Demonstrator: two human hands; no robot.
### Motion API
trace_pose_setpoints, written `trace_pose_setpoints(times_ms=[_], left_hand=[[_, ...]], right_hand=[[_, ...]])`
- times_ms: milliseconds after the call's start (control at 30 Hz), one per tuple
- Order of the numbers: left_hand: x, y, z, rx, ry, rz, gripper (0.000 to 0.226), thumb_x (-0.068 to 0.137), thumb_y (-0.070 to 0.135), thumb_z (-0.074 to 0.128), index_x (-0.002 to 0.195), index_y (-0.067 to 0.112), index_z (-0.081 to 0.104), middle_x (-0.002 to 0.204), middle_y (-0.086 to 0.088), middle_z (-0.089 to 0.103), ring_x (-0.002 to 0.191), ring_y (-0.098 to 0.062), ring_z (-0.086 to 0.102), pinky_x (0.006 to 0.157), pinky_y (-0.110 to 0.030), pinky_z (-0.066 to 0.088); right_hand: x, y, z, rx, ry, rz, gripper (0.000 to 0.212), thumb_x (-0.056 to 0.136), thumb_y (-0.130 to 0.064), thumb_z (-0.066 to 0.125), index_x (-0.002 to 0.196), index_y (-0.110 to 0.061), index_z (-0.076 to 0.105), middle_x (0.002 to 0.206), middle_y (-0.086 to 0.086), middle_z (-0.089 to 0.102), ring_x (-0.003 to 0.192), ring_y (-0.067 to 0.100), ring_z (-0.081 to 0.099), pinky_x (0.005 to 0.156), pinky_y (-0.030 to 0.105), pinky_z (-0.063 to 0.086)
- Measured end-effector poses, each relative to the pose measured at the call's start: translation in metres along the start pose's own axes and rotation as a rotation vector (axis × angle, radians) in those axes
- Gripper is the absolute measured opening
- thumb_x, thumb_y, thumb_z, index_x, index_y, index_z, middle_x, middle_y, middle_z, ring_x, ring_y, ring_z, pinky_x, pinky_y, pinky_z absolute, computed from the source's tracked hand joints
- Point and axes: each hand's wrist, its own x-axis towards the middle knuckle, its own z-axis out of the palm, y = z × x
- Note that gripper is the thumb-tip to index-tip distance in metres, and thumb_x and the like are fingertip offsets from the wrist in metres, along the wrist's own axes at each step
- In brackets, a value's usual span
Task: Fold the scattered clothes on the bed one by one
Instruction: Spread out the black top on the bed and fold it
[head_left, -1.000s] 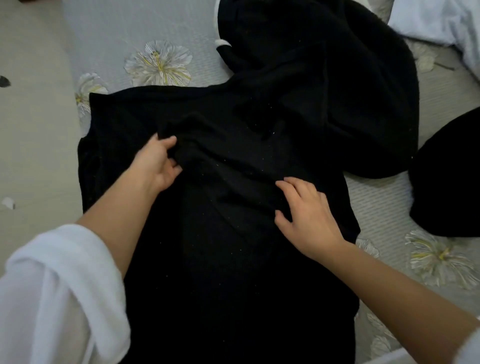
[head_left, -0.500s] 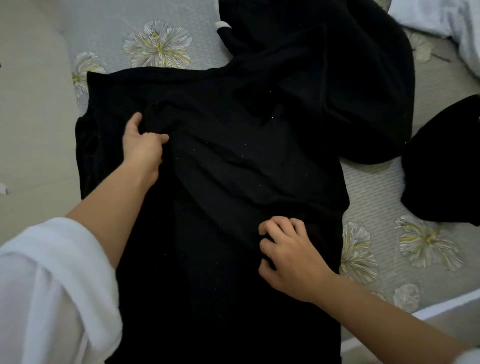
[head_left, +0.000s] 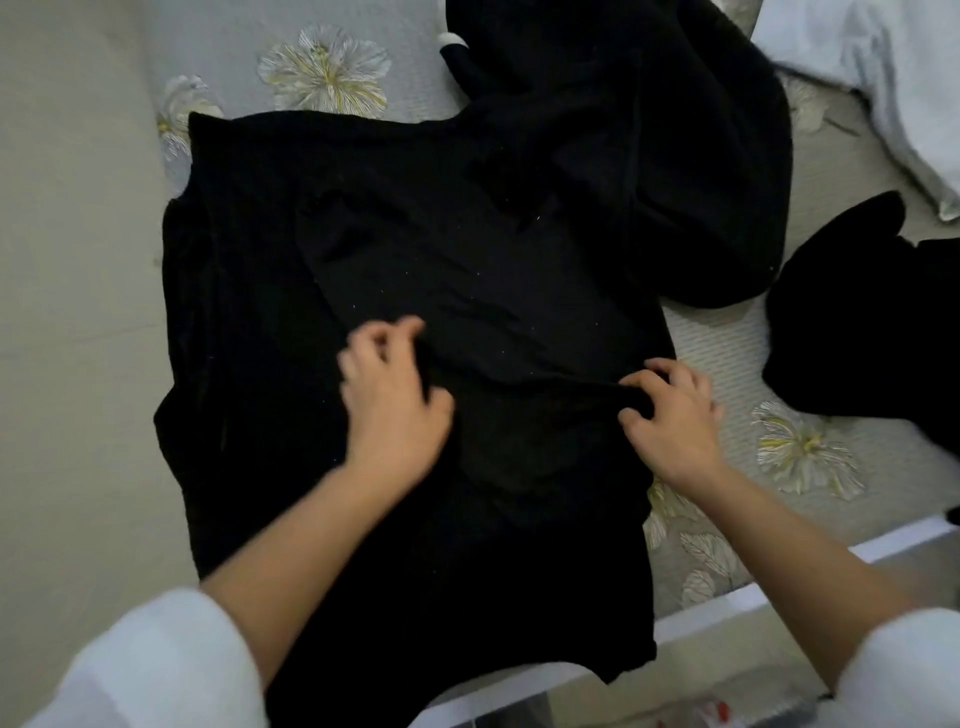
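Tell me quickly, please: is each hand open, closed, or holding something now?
Left hand: closed, fingers curled round a fold of the black garment.
Right hand: closed, pinching the same fold at its right edge.

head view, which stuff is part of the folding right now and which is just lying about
In hand:
- spread black garment
- left-hand grip and right-hand grip, both pinching a ridge of it

Lying about:
- black heap behind, separate piece or not, cannot tell
- black bundle at right
- white garment
- flowered bed sheet
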Motion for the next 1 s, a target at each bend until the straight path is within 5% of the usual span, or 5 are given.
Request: trace_pose_setpoints(times_ms=[167,267,633,867,1000], left_hand=[[-0.103,0.029,0.059,0.109,-0.627,0.057,0.023,0.09,0.041,0.051,0.09,0.018,0.047,0.084,-0.005,0.065,0.081,-0.025,0.063,0.067,-0.033,0.048],[-0.139,0.034,0.085,-0.136,-0.686,-0.09,0.027,0.09,0.039,0.054,0.079,0.014,0.055,0.073,0.0,0.061,0.068,-0.014,0.059,0.064,-0.032,0.051],[-0.169,0.058,0.114,-0.468,-0.598,-0.033,0.046,0.089,0.017,0.06,0.132,0.033,0.053,0.094,0.005,0.05,0.077,-0.004,0.054,0.078,-0.023,0.05],[-0.187,0.075,0.132,-0.321,-0.97,0.142,0.072,0.086,0.025,0.062,0.148,0.033,0.026,0.113,0.006,0.041,0.103,-0.014,0.051,0.084,-0.017,0.037],[-0.181,0.072,0.139,-0.313,-1.11,0.087,0.068,0.089,0.02,0.061,0.148,0.031,0.029,0.141,0.002,0.04,0.121,-0.019,0.049,0.083,-0.011,0.036]], right_hand=[[0.009,0.008,-0.024,0.041,-0.047,0.001,0.019,0.086,-0.026,0.059,0.102,-0.031,0.067,0.141,-0.003,0.038,0.135,0.021,0.018,0.108,0.039,0.014],[0.01,0.005,-0.029,0.019,-0.124,-0.035,0.023,0.087,-0.029,0.059,0.107,-0.037,0.067,0.144,-0.002,0.033,0.137,0.021,0.014,0.109,0.039,0.011],[0.008,0.019,-0.039,0.03,-0.123,-0.026,0.02,0.09,-0.024,0.051,0.098,-0.034,0.067,0.14,0.0,0.037,0.135,0.022,0.016,0.108,0.039,0.013],[0.012,0.038,-0.045,-0.25,-0.124,0.125,0.028,0.087,-0.024,0.046,0.107,-0.022,0.066,0.138,0.011,0.04,0.13,0.032,0.024,0.104,0.046,0.021],[-0.008,0.02,-0.023,-0.302,0.004,-0.13,0.054,0.079,-0.017,0.056,0.132,-0.015,0.048,0.14,0.008,0.038,0.131,0.03,0.027,0.104,0.045,0.022]])
